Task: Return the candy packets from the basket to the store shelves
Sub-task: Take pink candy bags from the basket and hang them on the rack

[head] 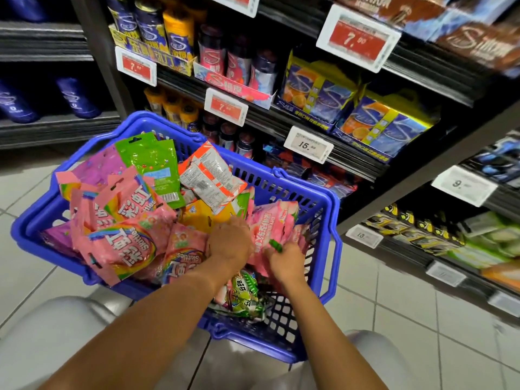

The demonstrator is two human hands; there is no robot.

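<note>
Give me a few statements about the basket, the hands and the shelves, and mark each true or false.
1. The basket is blue. True.
2. Both hands are on the shelves. False: the left hand and right hand are down in the basket among the packets.
3. A green packet lies near the basket's far side. True.
4. The basket is nearly empty. False: it is heaped with packets, many of them pink.
5. A price tag on the shelf edge reads 15-something. True.
</note>
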